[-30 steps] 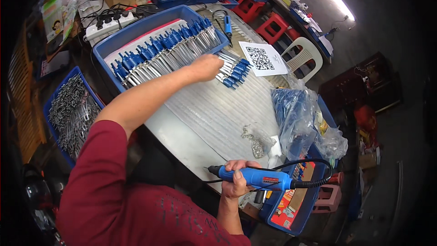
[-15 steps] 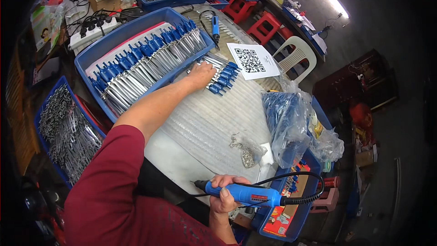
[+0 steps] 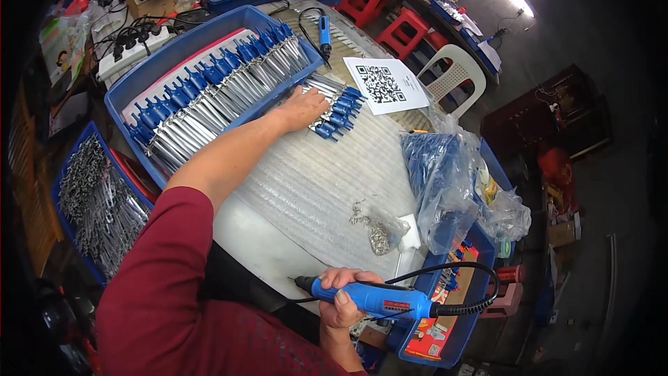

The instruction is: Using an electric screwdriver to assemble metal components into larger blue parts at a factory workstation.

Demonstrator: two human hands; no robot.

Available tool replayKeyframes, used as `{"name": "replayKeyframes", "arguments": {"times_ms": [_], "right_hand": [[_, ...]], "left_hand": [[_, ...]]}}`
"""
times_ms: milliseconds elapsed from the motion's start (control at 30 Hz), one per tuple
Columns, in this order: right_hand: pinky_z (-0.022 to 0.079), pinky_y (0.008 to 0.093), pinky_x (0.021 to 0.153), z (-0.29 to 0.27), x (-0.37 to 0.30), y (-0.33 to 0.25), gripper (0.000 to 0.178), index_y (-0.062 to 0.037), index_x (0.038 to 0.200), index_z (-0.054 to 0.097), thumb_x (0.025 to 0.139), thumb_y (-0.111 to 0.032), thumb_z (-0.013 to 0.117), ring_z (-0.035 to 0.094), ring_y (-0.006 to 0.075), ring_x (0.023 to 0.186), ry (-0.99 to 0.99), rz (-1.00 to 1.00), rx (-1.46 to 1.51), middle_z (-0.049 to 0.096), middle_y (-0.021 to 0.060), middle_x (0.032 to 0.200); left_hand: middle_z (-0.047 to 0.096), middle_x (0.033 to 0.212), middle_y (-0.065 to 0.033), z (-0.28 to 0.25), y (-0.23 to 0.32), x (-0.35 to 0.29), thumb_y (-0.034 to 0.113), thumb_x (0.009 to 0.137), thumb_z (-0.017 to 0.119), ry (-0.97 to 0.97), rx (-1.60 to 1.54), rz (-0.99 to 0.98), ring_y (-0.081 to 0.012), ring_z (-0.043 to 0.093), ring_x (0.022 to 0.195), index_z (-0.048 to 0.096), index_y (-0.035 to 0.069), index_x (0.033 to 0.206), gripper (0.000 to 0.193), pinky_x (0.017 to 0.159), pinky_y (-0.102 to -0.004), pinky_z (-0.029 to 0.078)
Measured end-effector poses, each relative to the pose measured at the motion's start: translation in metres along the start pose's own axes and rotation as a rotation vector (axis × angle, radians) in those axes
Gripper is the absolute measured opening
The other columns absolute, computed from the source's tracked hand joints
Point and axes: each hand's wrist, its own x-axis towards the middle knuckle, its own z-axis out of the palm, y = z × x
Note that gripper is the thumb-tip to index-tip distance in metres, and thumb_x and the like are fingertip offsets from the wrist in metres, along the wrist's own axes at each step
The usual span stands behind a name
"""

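My right hand (image 3: pixel 341 298) is wrapped round a blue electric screwdriver (image 3: pixel 379 301), held level at the lower middle, its black tip pointing left and its cable leaving the right end. Farther off, my left hand (image 3: pixel 304 108) curls over a row of silver rods with blue ends (image 3: pixel 341 108); its fingertips are partly hidden. These rods lie side by side on a pale foam sheet (image 3: pixel 327 181), blue ends to the right. Just left of that hand, a large blue tray (image 3: pixel 188 170) holds many similar rods in a neat row.
A small bag of metal parts (image 3: pixel 379 237) lies at the sheet's right, near a clear plastic bag (image 3: pixel 438 188). Beyond are a printed code sheet (image 3: pixel 386 87) and a second blue screwdriver (image 3: pixel 325 35). Blue bins (image 3: pixel 97 264) stand left, far and right; a power strip (image 3: pixel 132 56) is far left.
My left hand has shifted slightly left along the rods, with the view turning a little. The right hand still holds the screwdriver in nearly the same place.
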Motion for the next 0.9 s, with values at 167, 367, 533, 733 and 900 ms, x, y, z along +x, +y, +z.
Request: {"name": "replayKeyframes", "arguments": {"times_ms": [167, 367, 533, 733, 900], "right_hand": [[0.041, 0.0343, 0.058, 0.000, -0.003, 0.000, 0.042, -0.0088, 0.097, 0.035, 0.062, -0.005, 0.058, 0.046, 0.0209, 0.061, 0.009, -0.002, -0.014, 0.044, 0.0095, 0.069], [0.039, 0.0329, 0.056, 0.001, -0.006, -0.002, 0.042, -0.0087, 0.099, 0.037, 0.062, -0.010, 0.056, 0.046, 0.0200, 0.057, 0.054, -0.095, -0.103, 0.046, 0.0084, 0.068], [0.039, 0.0323, 0.058, -0.007, -0.007, -0.002, 0.043, -0.0092, 0.101, 0.038, 0.061, -0.012, 0.052, 0.045, 0.0195, 0.059, 0.066, -0.138, -0.169, 0.045, 0.0080, 0.068], [0.038, 0.0309, 0.060, -0.013, -0.012, -0.003, 0.045, -0.0111, 0.105, 0.038, 0.062, -0.012, 0.051, 0.044, 0.0189, 0.061, 0.053, -0.146, -0.166, 0.044, 0.0073, 0.069], [0.041, 0.0328, 0.057, -0.003, -0.010, -0.003, 0.045, -0.0079, 0.100, 0.037, 0.060, -0.007, 0.056, 0.046, 0.0200, 0.058, 0.084, -0.186, -0.133, 0.044, 0.0089, 0.067]], "left_hand": [[0.048, 0.080, -0.0107, 0.003, 0.008, -0.006, 0.010, 0.073, 0.044, 0.197, -0.023, 0.029, -0.0272, 0.046, 0.081, 0.043, 0.006, 0.080, 0.009, 0.069, -0.0406, 0.033], [0.051, 0.078, -0.0160, -0.030, 0.078, -0.040, 0.008, 0.072, 0.051, 0.344, -0.521, -0.099, -0.0319, 0.050, 0.073, 0.045, 0.001, 0.084, 0.015, 0.062, -0.0374, 0.038], [0.050, 0.062, -0.0058, -0.091, 0.128, -0.115, 0.010, 0.077, 0.045, -0.253, -1.359, -0.554, -0.0129, 0.050, 0.047, 0.048, 0.001, 0.078, 0.010, 0.042, -0.0245, 0.039], [0.051, 0.060, -0.0025, -0.094, 0.162, -0.218, 0.016, 0.082, 0.042, -0.406, -1.530, -0.758, -0.0056, 0.045, 0.045, 0.046, 0.003, 0.074, 0.016, 0.040, -0.0171, 0.037], [0.051, 0.060, -0.0024, -0.085, 0.181, -0.255, 0.014, 0.082, 0.042, -0.529, -1.598, -0.886, -0.0063, 0.047, 0.046, 0.046, 0.002, 0.075, 0.014, 0.041, -0.0180, 0.039]]}}
